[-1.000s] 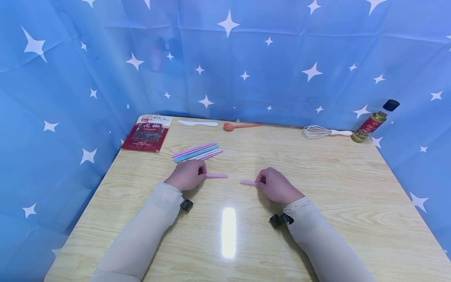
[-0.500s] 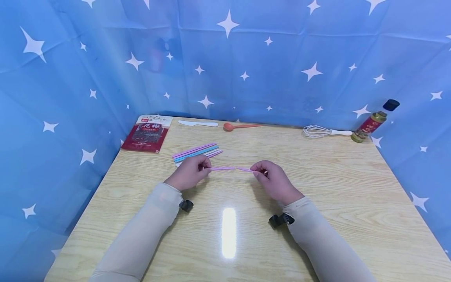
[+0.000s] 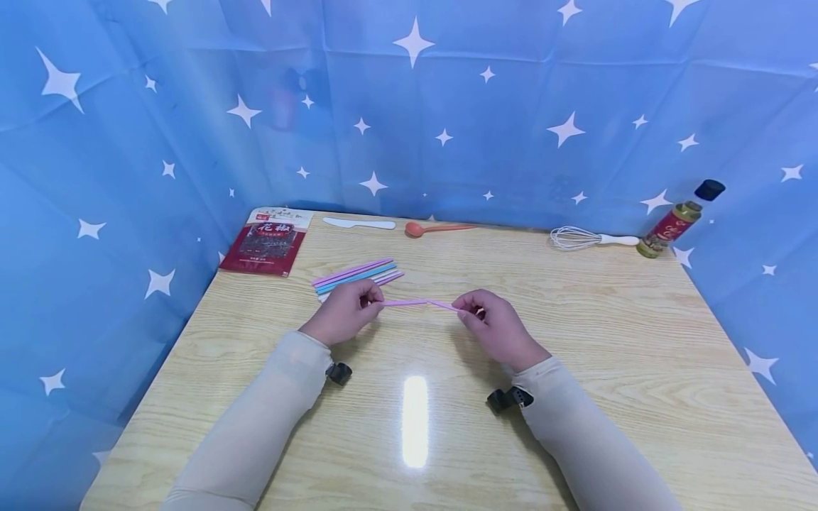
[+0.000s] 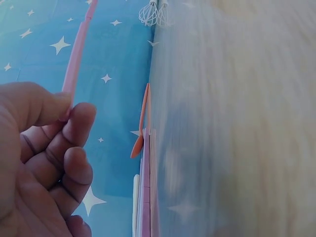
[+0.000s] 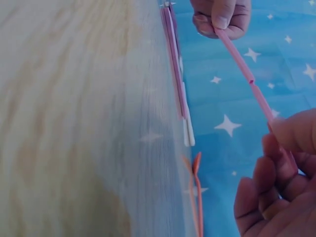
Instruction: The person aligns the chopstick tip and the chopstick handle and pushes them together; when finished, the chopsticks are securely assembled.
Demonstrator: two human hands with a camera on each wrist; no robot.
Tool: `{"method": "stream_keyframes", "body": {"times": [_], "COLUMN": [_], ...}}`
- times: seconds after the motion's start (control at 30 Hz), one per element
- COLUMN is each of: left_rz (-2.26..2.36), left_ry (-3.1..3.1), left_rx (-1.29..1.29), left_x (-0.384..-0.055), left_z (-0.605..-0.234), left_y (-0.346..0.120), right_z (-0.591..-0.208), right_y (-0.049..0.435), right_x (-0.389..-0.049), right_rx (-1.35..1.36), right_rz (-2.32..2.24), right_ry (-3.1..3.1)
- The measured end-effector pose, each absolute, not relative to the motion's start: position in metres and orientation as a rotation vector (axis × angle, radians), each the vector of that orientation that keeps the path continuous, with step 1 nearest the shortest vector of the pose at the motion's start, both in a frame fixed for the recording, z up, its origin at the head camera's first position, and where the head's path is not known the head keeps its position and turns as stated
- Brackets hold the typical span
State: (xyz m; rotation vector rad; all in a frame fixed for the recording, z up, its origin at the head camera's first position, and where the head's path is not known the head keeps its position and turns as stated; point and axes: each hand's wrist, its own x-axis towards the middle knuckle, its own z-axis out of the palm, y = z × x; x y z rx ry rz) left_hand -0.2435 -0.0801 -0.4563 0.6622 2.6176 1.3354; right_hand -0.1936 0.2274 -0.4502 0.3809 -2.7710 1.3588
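Note:
My left hand pinches a pink plastic tube-like stick between thumb and index finger. In the right wrist view, the stick's free end looks hollow or notched. My right hand pinches a thinner pink plastic rod. The two pieces meet end to end above the table, at a slight angle. Whether the rod's tip is inside the tube, I cannot tell. Behind my left hand lies a row of pink, blue and white sticks, partly hidden by that hand.
Along the wooden table's back edge lie a dark red spice bag, a white knife, an orange spoon and a whisk. A black-capped bottle stands at the right. A starry blue curtain hangs behind.
Both hands have lifted and come closer together. The two pink pieces, apart a second ago with a gap between them, now touch at their tips.

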Motion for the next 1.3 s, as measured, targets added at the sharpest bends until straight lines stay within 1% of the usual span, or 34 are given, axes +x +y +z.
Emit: {"method": "stream_keyframes", "body": {"times": [0.4,0.87,1.1,1.3], "left_rz": [1.394,1.432,1.426,1.428], "left_ry": [2.64,2.63,2.597,2.609], "left_rx": [0.658,0.758,0.782,0.774], "left_x": [-0.2426,-0.2405,-0.2393,-0.2394], "left_z": [-0.455,-0.4536,-0.4527,-0.4528], "left_y": [-0.0796,-0.0806,-0.0785,-0.0783], "right_z": [-0.4522,-0.4513,-0.4509,-0.4517], "right_y": [0.2278,0.2303,0.2288,0.2282], "right_x": [-0.194,-0.1951,-0.1941,-0.1946], "right_rx": [0.406,0.399,0.436,0.355], "right_rz": [1.423,1.384,1.377,1.4], "right_ry": [-2.735,-2.684,-2.672,-2.693]}}
